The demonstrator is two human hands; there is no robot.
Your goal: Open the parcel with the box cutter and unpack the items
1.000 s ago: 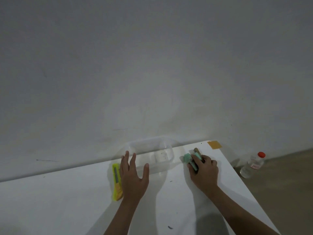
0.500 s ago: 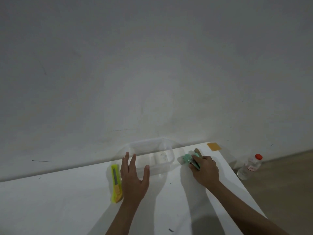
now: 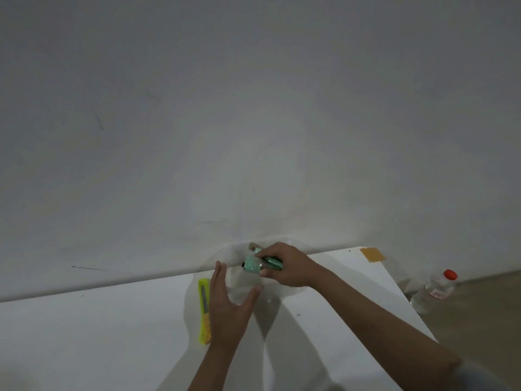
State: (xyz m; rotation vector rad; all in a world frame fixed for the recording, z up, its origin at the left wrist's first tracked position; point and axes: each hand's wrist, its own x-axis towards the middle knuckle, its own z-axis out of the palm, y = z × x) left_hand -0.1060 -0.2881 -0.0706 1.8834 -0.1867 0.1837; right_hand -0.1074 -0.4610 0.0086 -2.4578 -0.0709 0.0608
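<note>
R hand [image 3: 284, 265] curled round green item [image 3: 255, 263], lifted over clear container [image 3: 242, 289], prob for unpacking. L hand [image 3: 229, 309] fingers straight, thumb spread, bracing container wall. Box cutter [image 3: 204, 310] flat on table [image 3: 112, 334] just left of L hand, prob done cutting.

One cutter [image 3: 204, 311], one bottle [image 3: 434, 292], two hands.

This looks like a bare, dim room set up as a plain work corner rather than a furnished home or shop, though its exact kind cannot be told. A smooth white rectangular table [image 3: 112, 334] stands against an unpainted-looking grey plaster wall [image 3: 253, 122] marked with faint scuffs. A clear plastic bottle with a red cap [image 3: 435, 292] stands on the brownish bare floor [image 3: 485, 311] beside the table.
</note>
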